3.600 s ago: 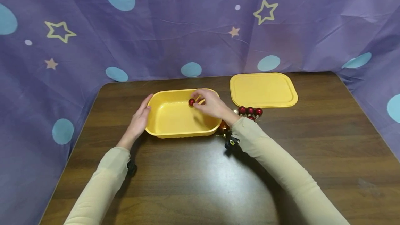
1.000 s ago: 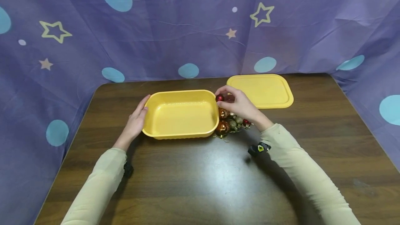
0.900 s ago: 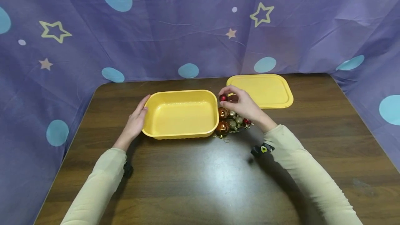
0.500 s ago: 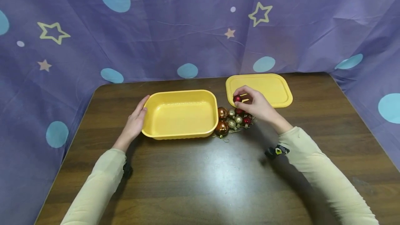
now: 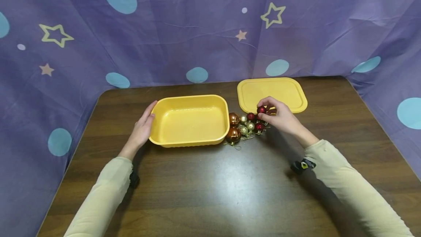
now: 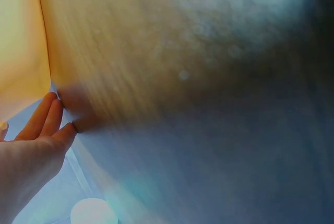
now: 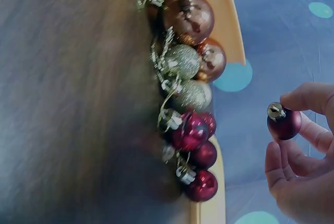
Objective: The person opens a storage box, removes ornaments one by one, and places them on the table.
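Note:
My left hand lies against the left end of an open yellow plastic container, its fingers straight along the outside wall. In the left wrist view the fingertips touch that wall. With thumb and fingers my right hand pinches a small dark red Christmas bauble, its metal cap showing in the right wrist view. It is held near the front edge of the yellow lid. Close by, red baubles, gold glitter baubles and two larger copper baubles sit against the container's right end.
A dark wooden table carries everything. Behind it hangs a purple curtain with stars and blue dots. The lid lies flat at the back, right of the container. String loops trail from some baubles.
My right hand has carried the red bauble from above the container's inside rightward, past the copper baubles, to the right end of the cluster, lowering lately. My left hand stays at the container.

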`<act>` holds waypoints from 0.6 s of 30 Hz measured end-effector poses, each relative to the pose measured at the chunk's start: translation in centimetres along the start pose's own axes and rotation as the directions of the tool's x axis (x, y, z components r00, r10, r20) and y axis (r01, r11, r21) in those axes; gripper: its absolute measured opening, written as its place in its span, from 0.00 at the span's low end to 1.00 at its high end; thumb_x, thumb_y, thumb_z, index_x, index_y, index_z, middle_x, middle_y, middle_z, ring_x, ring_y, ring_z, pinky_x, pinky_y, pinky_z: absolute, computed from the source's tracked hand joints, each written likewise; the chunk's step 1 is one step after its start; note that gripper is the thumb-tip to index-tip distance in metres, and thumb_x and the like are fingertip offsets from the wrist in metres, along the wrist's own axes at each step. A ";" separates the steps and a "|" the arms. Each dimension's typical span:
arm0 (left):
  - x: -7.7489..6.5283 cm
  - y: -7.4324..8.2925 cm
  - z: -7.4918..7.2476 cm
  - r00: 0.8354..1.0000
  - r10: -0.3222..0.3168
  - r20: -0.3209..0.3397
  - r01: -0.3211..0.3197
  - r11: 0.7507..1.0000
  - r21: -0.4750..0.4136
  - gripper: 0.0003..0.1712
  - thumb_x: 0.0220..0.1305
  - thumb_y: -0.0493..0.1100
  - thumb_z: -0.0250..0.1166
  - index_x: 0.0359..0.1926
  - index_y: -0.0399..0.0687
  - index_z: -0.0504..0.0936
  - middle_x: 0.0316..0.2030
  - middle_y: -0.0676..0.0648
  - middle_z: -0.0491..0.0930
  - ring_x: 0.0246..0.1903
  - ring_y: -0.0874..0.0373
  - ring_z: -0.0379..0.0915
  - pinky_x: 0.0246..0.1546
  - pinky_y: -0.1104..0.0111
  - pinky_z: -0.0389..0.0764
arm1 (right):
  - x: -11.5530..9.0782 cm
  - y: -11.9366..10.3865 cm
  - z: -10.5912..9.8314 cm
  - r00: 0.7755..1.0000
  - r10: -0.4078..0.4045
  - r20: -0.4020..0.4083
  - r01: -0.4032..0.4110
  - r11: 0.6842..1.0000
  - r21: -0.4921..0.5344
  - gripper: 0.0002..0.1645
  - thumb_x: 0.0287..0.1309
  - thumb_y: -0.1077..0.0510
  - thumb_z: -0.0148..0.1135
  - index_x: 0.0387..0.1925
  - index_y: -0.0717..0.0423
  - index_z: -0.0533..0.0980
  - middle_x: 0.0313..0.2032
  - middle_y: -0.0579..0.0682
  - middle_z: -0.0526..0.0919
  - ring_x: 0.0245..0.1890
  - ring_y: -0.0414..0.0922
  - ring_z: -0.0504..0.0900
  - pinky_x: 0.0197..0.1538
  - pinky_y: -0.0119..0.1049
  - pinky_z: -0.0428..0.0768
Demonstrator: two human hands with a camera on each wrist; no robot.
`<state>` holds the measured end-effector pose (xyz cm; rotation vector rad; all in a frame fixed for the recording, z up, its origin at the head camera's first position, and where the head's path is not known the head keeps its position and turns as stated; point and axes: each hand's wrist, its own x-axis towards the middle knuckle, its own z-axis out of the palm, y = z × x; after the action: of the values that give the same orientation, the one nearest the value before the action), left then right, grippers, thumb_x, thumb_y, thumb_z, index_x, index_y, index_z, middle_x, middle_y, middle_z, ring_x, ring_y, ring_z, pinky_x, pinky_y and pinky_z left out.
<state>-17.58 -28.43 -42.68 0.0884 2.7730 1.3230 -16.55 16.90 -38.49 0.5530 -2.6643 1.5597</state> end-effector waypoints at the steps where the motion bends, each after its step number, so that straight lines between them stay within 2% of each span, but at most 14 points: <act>1: 0.0 0.0 0.0 1.000 0.002 -0.001 -0.002 1.000 -0.001 0.29 0.78 0.52 0.35 0.76 0.66 0.49 0.74 0.45 0.50 0.66 0.37 0.52 0.62 0.39 0.53 | 0.0 0.7 -0.1 1.000 -0.002 -0.004 0.002 1.000 -0.002 0.15 0.56 0.71 0.63 0.46 0.65 0.74 0.43 0.59 0.79 0.42 0.49 0.76 0.47 0.36 0.78; 3: 0.0 0.0 0.0 1.000 0.003 -0.001 -0.003 1.000 -0.003 0.29 0.78 0.52 0.35 0.76 0.67 0.49 0.74 0.46 0.50 0.66 0.37 0.52 0.62 0.40 0.54 | -0.3 1.6 -0.2 1.000 -0.009 -0.011 0.008 1.000 -0.009 0.16 0.56 0.70 0.64 0.47 0.65 0.74 0.44 0.59 0.78 0.41 0.48 0.76 0.45 0.31 0.78; 8: 0.0 0.1 0.0 1.000 0.006 -0.003 -0.006 1.000 0.005 0.29 0.77 0.53 0.35 0.76 0.66 0.49 0.74 0.46 0.49 0.67 0.37 0.50 0.62 0.38 0.51 | -1.2 3.1 -0.5 0.999 -0.010 -0.038 0.010 1.000 -0.018 0.16 0.55 0.70 0.64 0.46 0.65 0.74 0.43 0.59 0.78 0.37 0.47 0.77 0.44 0.28 0.77; 11: 0.0 0.1 -0.1 1.000 0.008 0.000 -0.008 1.000 0.003 0.29 0.77 0.53 0.35 0.76 0.66 0.49 0.74 0.46 0.49 0.67 0.36 0.50 0.62 0.37 0.51 | -1.9 3.7 -0.5 0.998 -0.009 -0.060 0.007 1.000 -0.021 0.16 0.54 0.72 0.65 0.46 0.66 0.74 0.44 0.60 0.77 0.40 0.51 0.78 0.47 0.35 0.78; 15: 0.0 0.0 -0.1 1.000 0.006 0.001 -0.006 1.000 0.006 0.29 0.77 0.53 0.35 0.76 0.66 0.49 0.74 0.46 0.48 0.68 0.36 0.48 0.62 0.37 0.50 | -2.8 4.4 -0.4 0.997 0.000 -0.079 -0.004 0.999 -0.046 0.16 0.53 0.74 0.64 0.45 0.68 0.73 0.44 0.63 0.77 0.43 0.58 0.79 0.50 0.49 0.78; 18: 0.0 -0.1 0.0 1.000 0.001 -0.002 -0.001 1.000 0.010 0.29 0.77 0.53 0.35 0.76 0.67 0.49 0.74 0.47 0.49 0.68 0.36 0.49 0.62 0.37 0.50 | -3.3 4.8 -0.2 0.996 0.017 -0.083 -0.023 0.997 -0.077 0.16 0.53 0.74 0.64 0.45 0.67 0.73 0.44 0.64 0.78 0.44 0.62 0.80 0.50 0.54 0.78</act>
<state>-17.62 -28.48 -42.74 0.0895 2.7816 1.3102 -14.98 20.18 -43.00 0.4508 -2.6639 1.4427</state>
